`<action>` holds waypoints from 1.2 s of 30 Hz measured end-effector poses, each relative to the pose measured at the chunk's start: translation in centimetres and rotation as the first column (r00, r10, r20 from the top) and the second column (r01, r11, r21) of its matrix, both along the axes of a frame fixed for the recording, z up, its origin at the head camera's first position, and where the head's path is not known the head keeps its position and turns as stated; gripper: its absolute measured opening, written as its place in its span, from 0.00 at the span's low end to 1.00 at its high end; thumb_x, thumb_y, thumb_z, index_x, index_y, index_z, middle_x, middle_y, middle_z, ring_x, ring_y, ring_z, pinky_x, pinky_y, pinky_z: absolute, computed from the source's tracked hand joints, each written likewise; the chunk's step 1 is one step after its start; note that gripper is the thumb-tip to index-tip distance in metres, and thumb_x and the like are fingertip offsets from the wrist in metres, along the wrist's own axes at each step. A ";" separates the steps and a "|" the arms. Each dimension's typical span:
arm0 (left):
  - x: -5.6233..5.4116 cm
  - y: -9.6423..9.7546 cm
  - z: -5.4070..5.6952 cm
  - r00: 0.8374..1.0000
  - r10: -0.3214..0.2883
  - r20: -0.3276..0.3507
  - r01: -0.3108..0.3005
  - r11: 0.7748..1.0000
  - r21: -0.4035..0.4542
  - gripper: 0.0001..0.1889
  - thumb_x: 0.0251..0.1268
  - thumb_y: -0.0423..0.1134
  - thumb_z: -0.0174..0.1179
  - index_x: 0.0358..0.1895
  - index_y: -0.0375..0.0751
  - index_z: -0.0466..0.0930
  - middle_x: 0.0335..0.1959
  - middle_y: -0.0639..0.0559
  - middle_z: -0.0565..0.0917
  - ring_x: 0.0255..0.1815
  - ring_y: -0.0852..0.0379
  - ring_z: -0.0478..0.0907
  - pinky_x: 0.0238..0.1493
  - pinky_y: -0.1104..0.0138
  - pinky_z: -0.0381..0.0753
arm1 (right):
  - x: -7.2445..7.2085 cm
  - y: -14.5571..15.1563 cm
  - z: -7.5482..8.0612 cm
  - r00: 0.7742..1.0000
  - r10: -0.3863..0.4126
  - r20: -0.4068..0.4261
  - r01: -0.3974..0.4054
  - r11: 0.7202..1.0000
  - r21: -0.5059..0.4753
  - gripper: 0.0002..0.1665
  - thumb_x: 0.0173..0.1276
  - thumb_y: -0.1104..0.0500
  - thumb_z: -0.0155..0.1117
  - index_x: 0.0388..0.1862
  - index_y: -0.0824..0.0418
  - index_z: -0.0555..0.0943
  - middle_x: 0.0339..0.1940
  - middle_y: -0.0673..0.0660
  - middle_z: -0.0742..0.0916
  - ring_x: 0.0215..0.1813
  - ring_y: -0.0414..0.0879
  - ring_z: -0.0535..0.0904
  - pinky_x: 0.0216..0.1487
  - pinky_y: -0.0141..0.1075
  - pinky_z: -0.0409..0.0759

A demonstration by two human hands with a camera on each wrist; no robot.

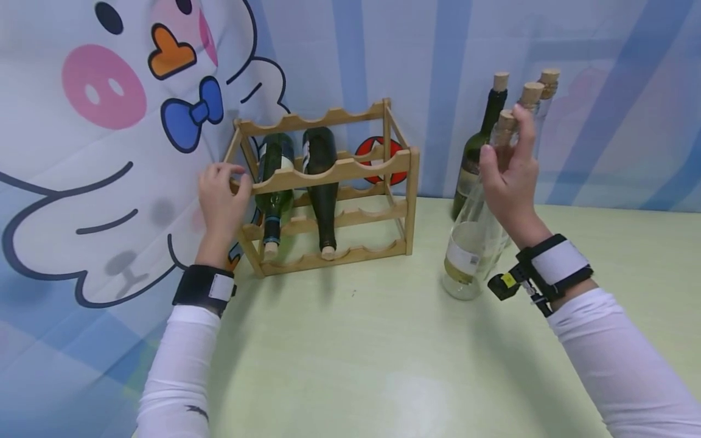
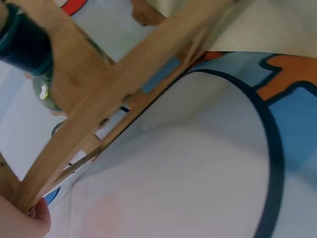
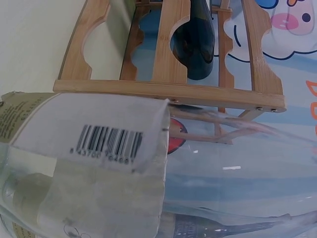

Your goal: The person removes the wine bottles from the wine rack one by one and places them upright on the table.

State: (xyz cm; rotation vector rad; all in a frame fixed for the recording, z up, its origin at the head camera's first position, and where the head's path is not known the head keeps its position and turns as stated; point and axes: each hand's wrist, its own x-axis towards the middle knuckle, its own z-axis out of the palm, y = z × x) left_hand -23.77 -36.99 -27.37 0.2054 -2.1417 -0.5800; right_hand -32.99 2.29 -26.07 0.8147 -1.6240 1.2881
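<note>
My left hand (image 1: pixel 221 198) grips the upper front left corner of a wooden wine rack (image 1: pixel 413 204); the left wrist view shows a thumb and finger at the end of its rail. Two corked wine bottles lie in the rack, necks toward me: a green one (image 1: pixel 275 202) at left and a darker one (image 1: pixel 323 210) beside it. To the right, my right hand (image 1: pixel 515 185) holds the neck of a clear glass bottle (image 1: pixel 464 246), thumb on one side and index finger up by the cork. This bottle's white label (image 3: pixel 109 121) with a barcode fills much of the right wrist view.
Close behind the held bottle stand a dark green corked bottle (image 1: pixel 475 152) and clear ones, their corks (image 1: pixel 549 76) showing past my hand. The pale green table (image 1: pixel 350 353) meets a printed cloth backdrop (image 1: pixel 400 55) behind the rack and along its left side.
</note>
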 end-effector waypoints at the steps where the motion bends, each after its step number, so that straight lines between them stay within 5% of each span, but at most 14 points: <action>1: 0.0 -0.1 -0.2 1.000 0.002 -0.020 -0.003 1.000 -0.013 0.13 0.60 0.39 0.50 0.37 0.31 0.78 0.40 0.38 0.75 0.43 0.42 0.66 0.45 0.56 0.63 | 0.0 0.0 0.0 1.000 0.003 0.001 -0.003 1.000 0.000 0.28 0.62 0.61 0.46 0.60 0.69 0.57 0.13 0.43 0.61 0.15 0.31 0.52 0.21 0.26 0.53; 11: -1.5 -0.7 -1.9 0.958 0.019 -0.285 -0.054 0.992 -0.114 0.13 0.56 0.36 0.49 0.26 0.27 0.77 0.26 0.37 0.72 0.33 0.42 0.66 0.37 0.56 0.63 | 0.4 0.5 0.0 0.999 0.045 0.024 -0.046 0.998 0.043 0.29 0.63 0.61 0.46 0.62 0.66 0.55 0.11 0.42 0.62 0.14 0.32 0.52 0.20 0.27 0.53; 20: -2.1 -0.9 -2.2 0.937 0.030 -0.349 -0.073 0.991 -0.109 0.13 0.55 0.37 0.49 0.25 0.28 0.77 0.25 0.38 0.72 0.32 0.42 0.66 0.35 0.56 0.63 | 0.9 0.8 0.2 0.998 -0.015 0.064 0.006 0.991 0.131 0.32 0.64 0.62 0.47 0.65 0.65 0.51 0.13 0.48 0.65 0.16 0.33 0.54 0.23 0.28 0.54; 24: -2.1 -1.0 -2.4 0.932 0.047 -0.359 -0.088 0.991 -0.098 0.14 0.55 0.38 0.49 0.26 0.29 0.77 0.25 0.38 0.72 0.32 0.43 0.66 0.35 0.57 0.63 | 1.8 0.6 0.4 0.988 -0.123 0.090 0.109 0.983 0.148 0.35 0.62 0.63 0.48 0.67 0.66 0.50 0.28 0.58 0.74 0.28 0.38 0.65 0.31 0.29 0.61; 28: -2.1 -1.1 -2.6 0.925 0.059 -0.375 -0.102 0.990 -0.093 0.13 0.55 0.37 0.49 0.25 0.28 0.77 0.25 0.38 0.72 0.32 0.42 0.66 0.35 0.58 0.63 | 3.3 -0.5 1.2 0.985 -0.170 -0.021 0.169 0.985 -0.042 0.34 0.56 0.63 0.51 0.61 0.74 0.57 0.51 0.63 0.72 0.52 0.46 0.67 0.56 0.35 0.62; 31: -2.2 -0.9 -2.5 0.918 0.055 -0.393 -0.100 0.990 -0.096 0.13 0.55 0.37 0.49 0.24 0.28 0.76 0.24 0.38 0.72 0.31 0.42 0.66 0.34 0.58 0.62 | 4.5 -2.1 1.8 0.965 -0.168 -0.199 0.136 0.977 -0.165 0.29 0.51 0.63 0.53 0.51 0.76 0.64 0.52 0.64 0.73 0.57 0.52 0.65 0.62 0.43 0.58; 33: -2.3 -0.7 -2.3 0.913 0.048 -0.404 -0.097 0.990 -0.101 0.13 0.55 0.37 0.49 0.23 0.29 0.76 0.24 0.38 0.72 0.30 0.42 0.66 0.34 0.57 0.63 | 5.2 -3.2 1.8 0.946 -0.139 -0.292 0.097 0.983 -0.155 0.26 0.49 0.64 0.55 0.48 0.74 0.67 0.50 0.65 0.75 0.56 0.55 0.66 0.61 0.46 0.59; 36: -2.1 -0.6 -2.3 0.911 0.046 -0.409 -0.100 0.989 -0.112 0.13 0.55 0.37 0.49 0.23 0.29 0.76 0.23 0.39 0.72 0.30 0.42 0.67 0.34 0.57 0.63 | 5.7 -4.9 0.8 0.935 -0.060 -0.349 0.072 0.997 0.022 0.24 0.49 0.66 0.55 0.48 0.71 0.69 0.47 0.65 0.77 0.54 0.58 0.68 0.59 0.47 0.62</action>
